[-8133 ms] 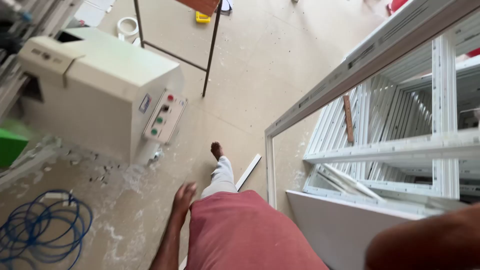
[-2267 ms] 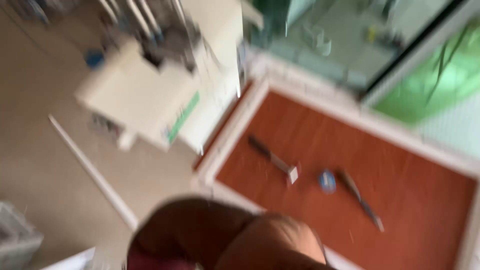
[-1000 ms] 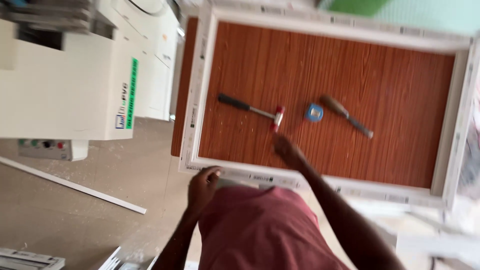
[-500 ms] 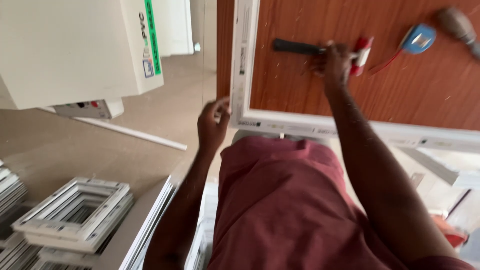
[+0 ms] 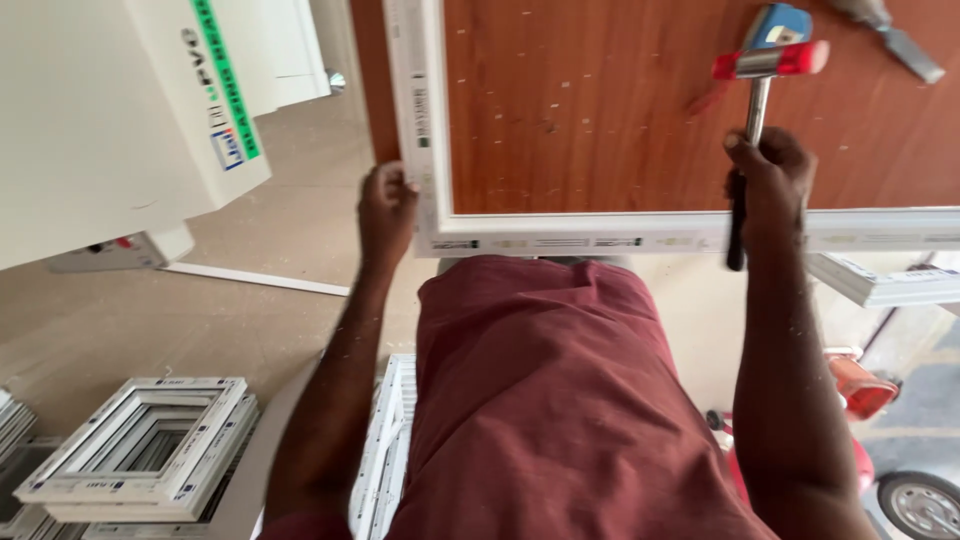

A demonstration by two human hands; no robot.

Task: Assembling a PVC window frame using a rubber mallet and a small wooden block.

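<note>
A large white plastic window frame (image 5: 560, 232) lies flat on a reddish-brown wooden tabletop (image 5: 600, 120). My left hand (image 5: 388, 205) grips the frame's near-left corner. My right hand (image 5: 765, 175) is closed around the black handle of a mallet (image 5: 762, 75) with a red head, held upright above the frame's near rail. A blue tape measure (image 5: 780, 20) sits just behind the mallet head. A chisel-like tool (image 5: 895, 30) lies on the wood at the far right.
A white boxy machine (image 5: 110, 110) with a green stripe stands at the left. Stacked small white frames (image 5: 150, 450) rest on the concrete floor at lower left. More white profiles (image 5: 880, 282) stick out at right, above a red wheeled object (image 5: 860, 390).
My right hand has picked the mallet up from the tabletop and lifted it upright. My left hand has moved from open air onto the frame's corner. I have come closer to the table.
</note>
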